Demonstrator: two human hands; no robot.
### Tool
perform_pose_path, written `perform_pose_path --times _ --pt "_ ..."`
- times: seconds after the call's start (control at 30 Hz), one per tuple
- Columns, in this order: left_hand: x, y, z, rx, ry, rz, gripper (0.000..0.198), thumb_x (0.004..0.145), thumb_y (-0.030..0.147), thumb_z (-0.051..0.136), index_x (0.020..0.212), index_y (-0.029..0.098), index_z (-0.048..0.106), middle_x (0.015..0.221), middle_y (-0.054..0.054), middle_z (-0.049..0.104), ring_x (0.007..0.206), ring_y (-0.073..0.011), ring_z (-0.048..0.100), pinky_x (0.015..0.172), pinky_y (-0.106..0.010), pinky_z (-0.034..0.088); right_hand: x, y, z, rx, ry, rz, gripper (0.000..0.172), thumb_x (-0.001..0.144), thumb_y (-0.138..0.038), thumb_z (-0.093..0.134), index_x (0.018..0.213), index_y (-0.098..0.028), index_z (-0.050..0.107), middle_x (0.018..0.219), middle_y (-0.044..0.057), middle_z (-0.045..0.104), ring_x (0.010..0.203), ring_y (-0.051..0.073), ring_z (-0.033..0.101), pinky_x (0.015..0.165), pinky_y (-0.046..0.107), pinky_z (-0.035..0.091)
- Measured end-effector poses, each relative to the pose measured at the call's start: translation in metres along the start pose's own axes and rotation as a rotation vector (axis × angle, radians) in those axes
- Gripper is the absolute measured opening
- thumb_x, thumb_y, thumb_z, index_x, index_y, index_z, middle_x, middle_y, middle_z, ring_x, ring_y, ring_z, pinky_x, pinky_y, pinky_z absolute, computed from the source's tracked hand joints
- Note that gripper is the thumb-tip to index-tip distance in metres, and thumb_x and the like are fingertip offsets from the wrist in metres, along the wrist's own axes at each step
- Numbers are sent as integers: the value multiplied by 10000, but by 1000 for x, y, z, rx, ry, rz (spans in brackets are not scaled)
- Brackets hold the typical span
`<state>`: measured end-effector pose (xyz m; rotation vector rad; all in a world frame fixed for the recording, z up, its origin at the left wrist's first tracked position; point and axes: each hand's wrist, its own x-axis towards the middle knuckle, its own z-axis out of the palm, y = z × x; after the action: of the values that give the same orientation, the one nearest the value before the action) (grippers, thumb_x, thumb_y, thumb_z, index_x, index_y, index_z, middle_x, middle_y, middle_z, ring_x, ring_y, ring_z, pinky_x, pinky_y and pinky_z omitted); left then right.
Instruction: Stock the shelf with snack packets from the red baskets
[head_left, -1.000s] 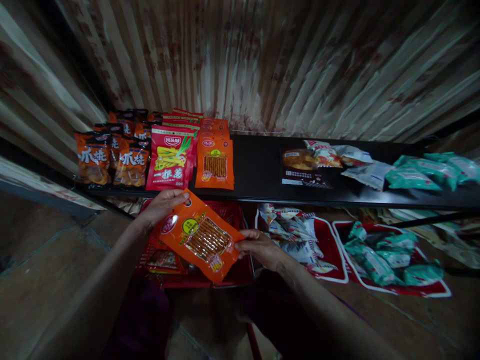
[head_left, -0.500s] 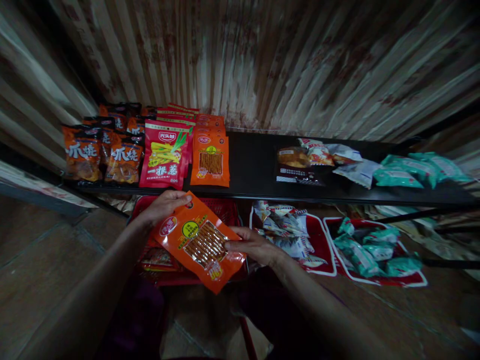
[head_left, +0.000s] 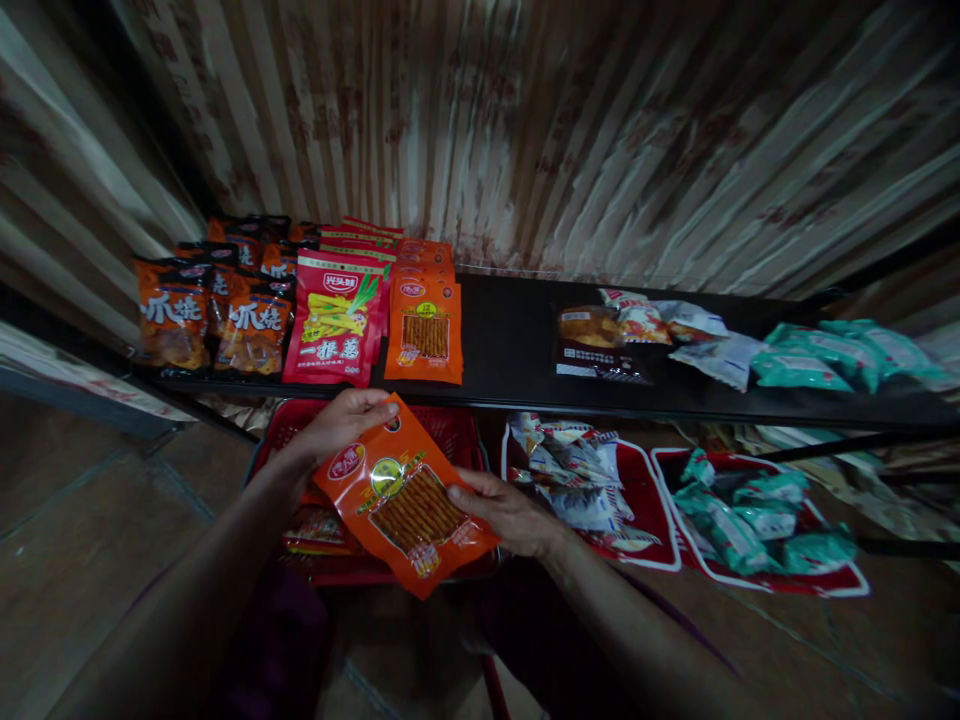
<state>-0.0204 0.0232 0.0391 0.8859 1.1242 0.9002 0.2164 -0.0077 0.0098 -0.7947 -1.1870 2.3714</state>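
Between my two hands is an orange snack packet (head_left: 409, 500), tilted, with brown sticks showing through its clear window. My left hand (head_left: 341, 425) pinches its upper left corner. My right hand (head_left: 510, 510) grips its right edge, thumb on the front. Below the packet, a red basket (head_left: 480, 460) holds more packets, partly hidden. Matching orange packets (head_left: 425, 330) stand in a row on the black shelf (head_left: 502, 340) just beyond my hands. Left of them stand red packets (head_left: 337, 318) with a yellow snack and green onion printed on them.
Black-and-orange snack bags (head_left: 176, 318) stand at the shelf's left end. Further right lie a brown packet (head_left: 596, 345), white packets (head_left: 716, 352) and teal packets (head_left: 806, 358). Under the shelf, one red basket (head_left: 656, 510) holds white packets and another (head_left: 825, 582) holds teal ones. A pleated curtain (head_left: 487, 140) hangs behind.
The view has shifted slightly, so the shelf and baskets sit a little lower in the picture. Both hands still hold the orange packet, which has turned slightly.
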Motion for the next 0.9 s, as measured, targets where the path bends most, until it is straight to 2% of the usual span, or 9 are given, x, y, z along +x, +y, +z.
perform_pose_path --times 0.13,0.27,0.37,0.43,0.53,0.63,0.7,0.83,0.9 --pt "-2 3 1 102 130 275 232 687 261 702 912 207 686 789 -49 719 693 -180 664 653 -290 508 -5 -9 6 10 44 -62 402 801 -410 650 1146 -204 628 1059 44 691 966 165 644 924 332 447" --pt "-6 -3 5 550 321 578 337 741 248 655 1078 247 646 1089 -53 684 1003 -217 632 910 -351 474 -9 -17 0 72 154 -147 406 787 -395 672 1153 -224 627 1068 47 694 991 188 643 946 377 446" --pt "-8 -13 13 860 436 804 462 802 226 596 1256 269 524 1276 -66 577 1168 -227 539 998 -391 425 -12 -21 -4 103 200 -206 410 787 -380 675 1166 -232 622 1081 55 691 1037 208 627 953 400 445" --pt "-7 -19 22 984 524 955 520 816 197 584 1314 272 456 1400 -85 447 1288 -252 417 1043 -441 380 -12 -22 -3 118 217 -231 420 795 -378 668 1186 -238 609 1101 60 684 1055 219 621 961 418 440" --pt "-6 -28 38 1067 623 1067 460 824 154 569 1258 293 509 1484 -72 289 1376 -301 244 1067 -521 321 -12 -22 2 100 259 -276 451 817 -395 638 1237 -244 571 1143 68 666 1099 240 599 979 457 428" --pt "-7 -39 56 1015 606 998 375 849 174 538 1200 302 568 1421 -72 348 1343 -289 293 1052 -517 339 -12 -23 7 -32 325 -374 444 855 -414 579 1266 -250 545 1226 62 625 1168 243 551 1028 476 387" --pt "-11 -46 68 917 533 871 410 874 238 507 1279 299 509 1380 -88 396 1311 -266 343 1052 -500 348 -13 -23 10 -186 369 -446 420 888 -419 523 1282 -274 528 1293 47 580 1212 234 515 1061 474 351" --pt "-23 -58 83 545 210 550 550 912 407 394 1434 285 271 1487 -76 318 1371 -232 276 1110 -465 273 -20 -19 18 -741 414 -611 415 925 -365 455 1338 -334 448 1427 33 438 1317 225 393 1102 459 291" --pt "-28 -62 83 326 69 403 577 893 495 382 1419 267 322 1481 -62 351 1378 -231 269 1129 -441 241 -21 -13 22 -1028 428 -707 470 919 -344 463 1381 -325 380 1486 46 338 1363 237 310 1107 470 274"
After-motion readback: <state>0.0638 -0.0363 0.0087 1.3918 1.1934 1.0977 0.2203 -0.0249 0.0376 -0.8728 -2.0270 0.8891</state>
